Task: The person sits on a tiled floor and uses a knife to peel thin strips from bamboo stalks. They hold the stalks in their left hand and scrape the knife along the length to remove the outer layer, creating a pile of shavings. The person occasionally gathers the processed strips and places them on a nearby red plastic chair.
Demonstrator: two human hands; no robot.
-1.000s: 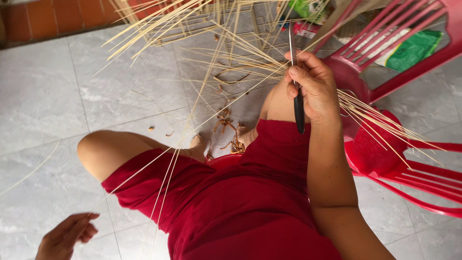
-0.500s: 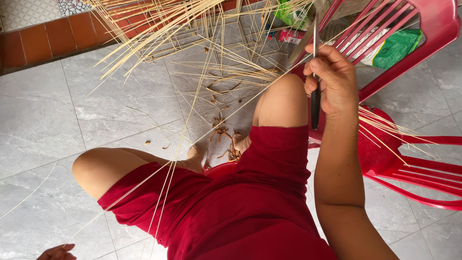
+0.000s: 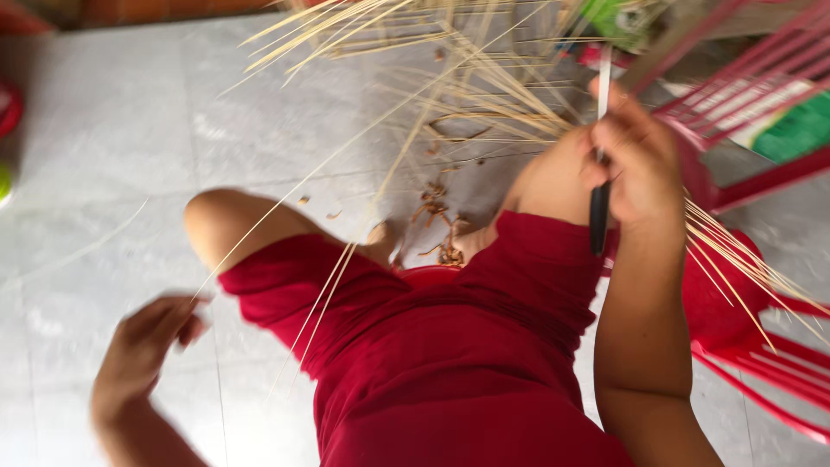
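Right hand (image 3: 635, 164) clenched on a knife (image 3: 598, 203) among strips (image 3: 484, 95); left hand (image 3: 151, 346) blurred, grip unclear.

Grey tiled floor (image 3: 112, 130); pale thin strips (image 3: 484, 104) scattered; brown shavings (image 3: 437, 229); red plastic chair (image 3: 761, 112).

The left hand (image 3: 147, 346), down at the frame's lower edge half a second ago, has risen beside the knee and now pinches the end of a long pale strip (image 3: 285, 216). The right hand (image 3: 635, 164) has lifted its black-handled knife (image 3: 598, 203) slightly higher.
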